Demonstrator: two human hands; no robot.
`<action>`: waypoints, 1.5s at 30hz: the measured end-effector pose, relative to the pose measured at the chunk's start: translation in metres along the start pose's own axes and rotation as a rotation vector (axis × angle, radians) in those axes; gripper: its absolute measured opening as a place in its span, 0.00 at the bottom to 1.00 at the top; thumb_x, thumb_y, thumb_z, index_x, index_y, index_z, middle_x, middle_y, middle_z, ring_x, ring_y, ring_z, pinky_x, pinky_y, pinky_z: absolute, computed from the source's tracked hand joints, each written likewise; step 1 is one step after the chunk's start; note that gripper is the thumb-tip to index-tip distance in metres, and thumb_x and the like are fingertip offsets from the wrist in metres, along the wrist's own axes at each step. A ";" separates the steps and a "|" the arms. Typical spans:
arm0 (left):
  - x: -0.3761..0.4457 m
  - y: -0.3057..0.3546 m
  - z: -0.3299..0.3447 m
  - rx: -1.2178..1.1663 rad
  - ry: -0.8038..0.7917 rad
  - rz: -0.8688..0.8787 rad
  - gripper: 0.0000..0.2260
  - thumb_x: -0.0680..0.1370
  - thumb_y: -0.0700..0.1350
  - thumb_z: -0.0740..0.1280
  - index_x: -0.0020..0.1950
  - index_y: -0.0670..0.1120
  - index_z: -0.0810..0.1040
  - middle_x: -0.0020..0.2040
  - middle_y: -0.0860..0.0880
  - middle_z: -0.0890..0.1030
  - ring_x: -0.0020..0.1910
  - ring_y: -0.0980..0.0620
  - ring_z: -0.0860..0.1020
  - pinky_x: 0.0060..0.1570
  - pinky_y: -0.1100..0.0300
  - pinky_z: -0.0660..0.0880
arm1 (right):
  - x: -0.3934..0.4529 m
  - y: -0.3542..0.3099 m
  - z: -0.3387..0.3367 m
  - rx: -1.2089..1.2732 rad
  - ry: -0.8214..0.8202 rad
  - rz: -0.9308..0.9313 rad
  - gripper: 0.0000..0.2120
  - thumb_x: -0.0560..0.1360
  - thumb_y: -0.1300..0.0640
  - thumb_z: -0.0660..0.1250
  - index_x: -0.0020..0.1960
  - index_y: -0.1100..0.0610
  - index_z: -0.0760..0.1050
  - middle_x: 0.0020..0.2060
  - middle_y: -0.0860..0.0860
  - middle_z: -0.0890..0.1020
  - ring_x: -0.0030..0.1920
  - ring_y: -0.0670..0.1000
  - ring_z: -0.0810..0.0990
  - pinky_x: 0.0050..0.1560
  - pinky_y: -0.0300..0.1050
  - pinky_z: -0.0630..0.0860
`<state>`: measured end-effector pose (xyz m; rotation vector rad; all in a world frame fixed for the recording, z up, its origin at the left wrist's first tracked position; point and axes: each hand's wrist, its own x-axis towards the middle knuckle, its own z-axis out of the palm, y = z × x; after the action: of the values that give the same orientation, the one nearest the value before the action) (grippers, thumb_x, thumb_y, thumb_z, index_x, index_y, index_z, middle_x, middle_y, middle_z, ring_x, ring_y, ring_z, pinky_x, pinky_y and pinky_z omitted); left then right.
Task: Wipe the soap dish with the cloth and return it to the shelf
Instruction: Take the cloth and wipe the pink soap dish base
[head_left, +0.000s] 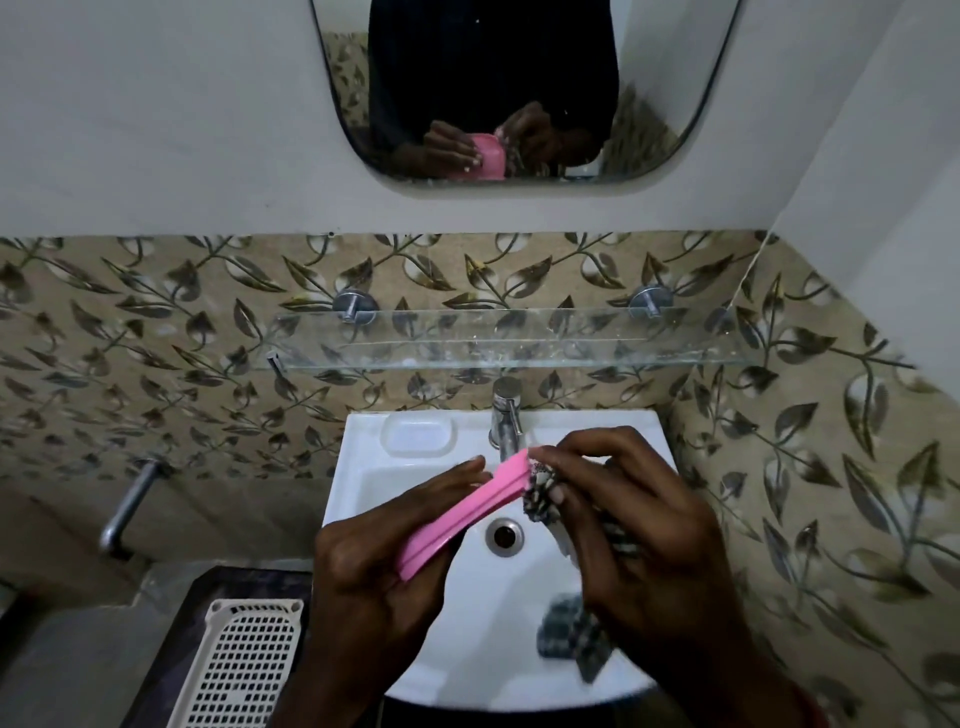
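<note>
Over the white sink (374, 488), my left hand (374, 566) grips a pink soap dish (462, 514), held on edge and slanting up to the right. My right hand (639, 535) holds a black-and-white checked cloth (540, 493) and presses it against the dish's upper right end. The rest of the cloth hangs below my right wrist into the basin. The glass shelf (509, 343) on the wall above the tap carries nothing.
A chrome tap (506, 415) stands at the back of the sink, just behind the dish. A mirror (519, 88) hangs above and reflects both hands. A wall pipe (127, 506) juts out at left. A white perforated basket (239, 665) sits at lower left.
</note>
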<state>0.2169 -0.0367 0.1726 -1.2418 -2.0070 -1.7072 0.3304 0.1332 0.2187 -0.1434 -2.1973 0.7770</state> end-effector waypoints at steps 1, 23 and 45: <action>0.001 0.001 -0.001 0.011 -0.022 0.016 0.15 0.75 0.41 0.71 0.62 0.42 0.84 0.63 0.53 0.86 0.60 0.57 0.85 0.59 0.64 0.80 | -0.002 -0.005 0.004 0.015 -0.038 -0.020 0.13 0.79 0.66 0.66 0.60 0.57 0.83 0.55 0.50 0.79 0.44 0.39 0.79 0.47 0.31 0.75; -0.014 -0.003 0.007 0.073 -0.189 -0.191 0.26 0.74 0.37 0.73 0.72 0.49 0.79 0.64 0.61 0.84 0.53 0.60 0.86 0.52 0.70 0.79 | -0.011 0.002 0.013 0.568 -0.144 0.262 0.09 0.77 0.55 0.72 0.56 0.49 0.85 0.55 0.51 0.82 0.54 0.50 0.85 0.49 0.40 0.82; 0.000 0.017 0.011 -0.047 -0.152 -0.071 0.20 0.78 0.41 0.66 0.69 0.39 0.80 0.72 0.45 0.80 0.72 0.47 0.78 0.66 0.59 0.77 | -0.035 -0.026 0.029 0.095 -0.184 -0.114 0.16 0.85 0.54 0.62 0.71 0.44 0.75 0.54 0.39 0.71 0.38 0.39 0.74 0.37 0.39 0.74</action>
<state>0.2327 -0.0278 0.1813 -1.3705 -2.1313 -1.7502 0.3370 0.0864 0.1963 0.1046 -2.3125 0.8574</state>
